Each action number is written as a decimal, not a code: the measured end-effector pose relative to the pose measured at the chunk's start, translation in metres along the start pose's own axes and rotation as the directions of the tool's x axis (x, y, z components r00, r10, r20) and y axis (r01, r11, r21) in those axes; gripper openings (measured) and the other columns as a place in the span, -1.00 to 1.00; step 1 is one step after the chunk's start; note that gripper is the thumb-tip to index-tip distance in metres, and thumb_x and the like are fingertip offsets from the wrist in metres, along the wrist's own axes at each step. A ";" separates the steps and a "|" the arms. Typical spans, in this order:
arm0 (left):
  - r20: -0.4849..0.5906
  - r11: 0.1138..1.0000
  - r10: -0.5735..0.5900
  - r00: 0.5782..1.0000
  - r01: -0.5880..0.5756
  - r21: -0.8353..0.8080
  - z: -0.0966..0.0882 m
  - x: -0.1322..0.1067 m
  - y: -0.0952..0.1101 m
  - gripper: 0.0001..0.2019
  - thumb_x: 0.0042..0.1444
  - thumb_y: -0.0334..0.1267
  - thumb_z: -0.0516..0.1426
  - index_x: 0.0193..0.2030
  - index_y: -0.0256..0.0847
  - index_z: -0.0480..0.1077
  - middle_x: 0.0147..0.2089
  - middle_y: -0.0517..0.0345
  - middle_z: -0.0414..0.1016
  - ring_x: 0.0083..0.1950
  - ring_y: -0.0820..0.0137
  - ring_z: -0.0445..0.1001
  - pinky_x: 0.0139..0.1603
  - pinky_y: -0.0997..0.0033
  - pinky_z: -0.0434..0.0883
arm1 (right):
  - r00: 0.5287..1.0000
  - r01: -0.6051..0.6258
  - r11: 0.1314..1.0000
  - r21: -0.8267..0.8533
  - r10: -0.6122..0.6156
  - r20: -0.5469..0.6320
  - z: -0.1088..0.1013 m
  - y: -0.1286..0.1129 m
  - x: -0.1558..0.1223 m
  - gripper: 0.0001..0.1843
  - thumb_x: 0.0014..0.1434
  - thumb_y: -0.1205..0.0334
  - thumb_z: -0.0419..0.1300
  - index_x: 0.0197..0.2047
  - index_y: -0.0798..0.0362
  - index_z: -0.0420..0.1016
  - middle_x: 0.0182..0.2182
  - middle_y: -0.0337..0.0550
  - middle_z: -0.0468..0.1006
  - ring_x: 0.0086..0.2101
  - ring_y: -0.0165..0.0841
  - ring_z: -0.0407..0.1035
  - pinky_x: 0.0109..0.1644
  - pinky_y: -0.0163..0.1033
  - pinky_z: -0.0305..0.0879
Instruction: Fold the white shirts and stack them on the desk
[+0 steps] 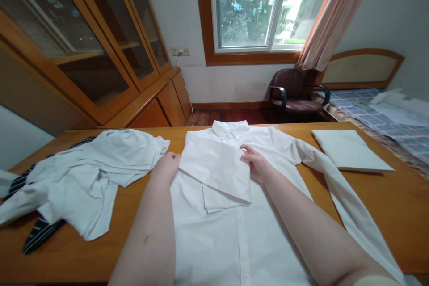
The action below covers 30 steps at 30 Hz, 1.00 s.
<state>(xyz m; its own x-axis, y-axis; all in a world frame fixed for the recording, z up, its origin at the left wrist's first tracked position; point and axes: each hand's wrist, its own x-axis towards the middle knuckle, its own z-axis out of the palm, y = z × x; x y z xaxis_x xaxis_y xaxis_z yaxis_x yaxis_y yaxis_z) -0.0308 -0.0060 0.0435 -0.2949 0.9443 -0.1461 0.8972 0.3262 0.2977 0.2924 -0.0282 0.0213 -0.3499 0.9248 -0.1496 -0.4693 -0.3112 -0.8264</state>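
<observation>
A white button-up shirt (209,241) lies face up on the wooden table, its collar (230,128) pointing away from me. One sleeve (214,161) is folded across the chest, with its cuff end turned down over the front. The other sleeve (348,201) stretches out to the right. At the shirt's left edge, my left hand (168,163) is closed on the fabric, its fingertips mostly hidden. My right hand (257,164) rests at the right edge of the folded sleeve, fingers apart and slightly bent, touching the cloth; its thumb is hidden.
A loose pile of white clothing (80,174) lies on the left, over a dark striped garment (42,234). A neatly folded white garment (351,149) sits at the right on the table (385,205). Beyond stand an armchair (295,91), a bed (402,120) and a glass-fronted cabinet (110,111).
</observation>
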 end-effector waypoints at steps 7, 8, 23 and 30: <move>-0.021 0.997 0.053 0.998 -0.054 -0.061 0.021 0.013 -0.001 -0.67 0.12 -0.18 0.03 -0.02 -0.23 0.40 -0.06 -0.03 0.54 -0.05 0.26 0.49 -0.08 0.42 0.34 | 0.988 0.143 0.984 0.104 -0.136 -0.068 -0.004 -0.003 0.004 -0.55 -0.20 0.33 0.31 -0.16 -0.06 0.40 -0.55 -0.42 0.31 -0.58 -0.52 0.18 -0.50 -0.38 0.16; -0.014 0.996 0.054 0.998 -0.055 -0.077 0.022 0.015 -0.001 -0.66 0.11 -0.18 0.05 -0.01 -0.25 0.40 -0.06 -0.02 0.54 -0.06 0.28 0.49 -0.09 0.44 0.34 | 0.984 0.158 0.982 0.104 -0.149 -0.095 -0.004 -0.003 0.005 -0.56 -0.20 0.33 0.32 -0.17 -0.05 0.41 -0.53 -0.41 0.33 -0.57 -0.52 0.19 -0.48 -0.37 0.17; -0.047 0.999 0.045 0.998 -0.045 -0.019 0.026 0.021 -0.001 -0.75 0.17 -0.21 0.00 -0.13 -0.23 0.41 -0.11 -0.04 0.54 -0.09 0.22 0.48 -0.13 0.35 0.34 | 0.989 -0.113 0.971 -0.211 0.091 -0.113 -0.014 -0.009 0.000 -0.71 -0.08 0.15 0.32 -0.26 0.06 0.47 -0.39 -0.14 0.57 -0.38 -0.28 0.45 -0.31 -0.24 0.34; -0.053 0.999 0.039 0.998 -0.038 0.007 0.028 0.021 -0.002 -0.74 0.17 -0.18 -0.02 -0.14 -0.21 0.41 -0.11 -0.04 0.53 -0.09 0.20 0.49 -0.16 0.34 0.35 | 0.977 -0.058 0.995 -0.075 0.072 0.199 -0.026 -0.023 -0.005 -0.57 -0.17 0.18 0.29 -0.16 0.05 0.46 -0.34 -0.13 0.58 -0.34 -0.26 0.47 -0.25 -0.21 0.38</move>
<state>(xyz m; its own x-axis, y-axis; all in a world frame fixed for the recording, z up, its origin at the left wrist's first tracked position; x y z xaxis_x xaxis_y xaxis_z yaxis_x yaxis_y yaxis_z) -0.0296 0.0118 0.0139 -0.2769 0.9572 -0.0842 0.9101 0.2894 0.2966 0.3255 -0.0202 0.0269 -0.5370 0.8379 -0.0980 -0.3857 -0.3472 -0.8548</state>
